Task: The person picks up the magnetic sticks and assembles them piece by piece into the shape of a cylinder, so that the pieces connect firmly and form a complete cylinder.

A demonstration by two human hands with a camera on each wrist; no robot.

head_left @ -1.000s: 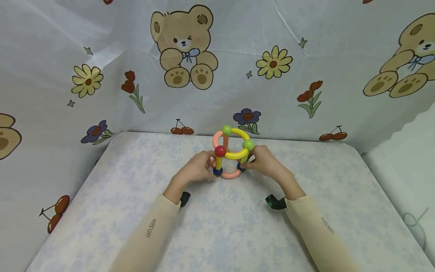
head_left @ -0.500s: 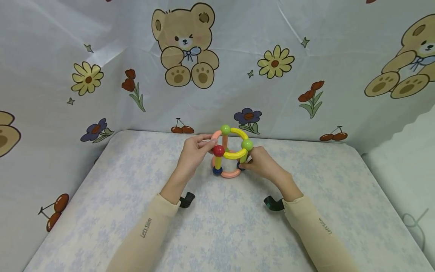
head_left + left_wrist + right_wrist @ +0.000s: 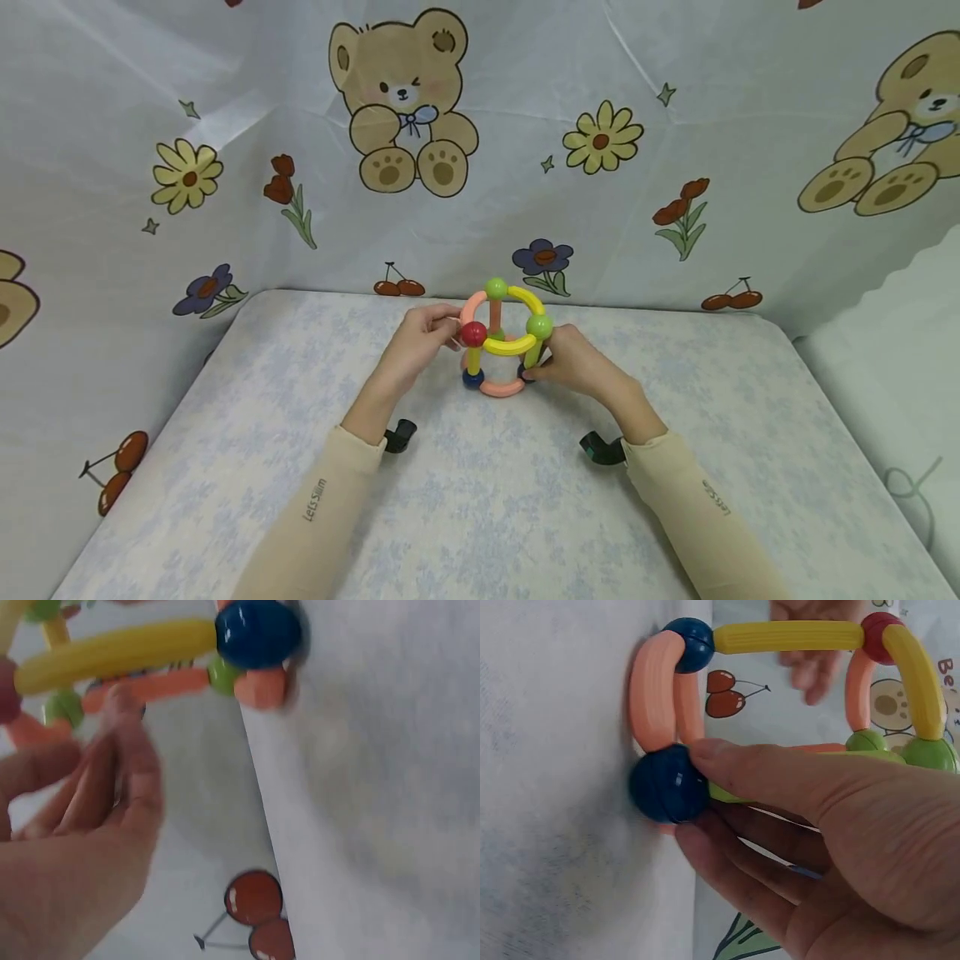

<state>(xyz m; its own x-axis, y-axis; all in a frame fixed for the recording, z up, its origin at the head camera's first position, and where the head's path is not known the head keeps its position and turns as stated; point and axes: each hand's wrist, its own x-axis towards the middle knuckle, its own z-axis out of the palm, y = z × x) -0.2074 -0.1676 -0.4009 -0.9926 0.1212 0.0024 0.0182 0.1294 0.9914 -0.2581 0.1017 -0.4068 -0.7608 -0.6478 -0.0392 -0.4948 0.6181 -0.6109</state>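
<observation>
A toy frame of coloured rods and balls (image 3: 510,345) stands on the table, with one curved ring above another and upright rods between. My right hand (image 3: 585,360) grips its lower right corner. In the right wrist view, the thumb and fingers pinch around a dark blue ball (image 3: 669,784) and the green rod beside it. My left hand (image 3: 416,342) is beside the upper left of the frame, near the red ball (image 3: 474,334) and a pink curved rod (image 3: 469,307). Its fingers look loose in the left wrist view; contact with the frame cannot be made out.
The table (image 3: 480,500) has a pale blue-patterned cover. Close behind the frame rises a printed cloth (image 3: 495,225) with bears and flowers. A dark wrist device (image 3: 602,448) juts out by the right cuff, and another (image 3: 401,436) by the left.
My left hand rose from the frame's lower left to its upper ring, then drew slightly left. The right hand keeps its grip at the lower right corner. The frame has shifted slightly left.
</observation>
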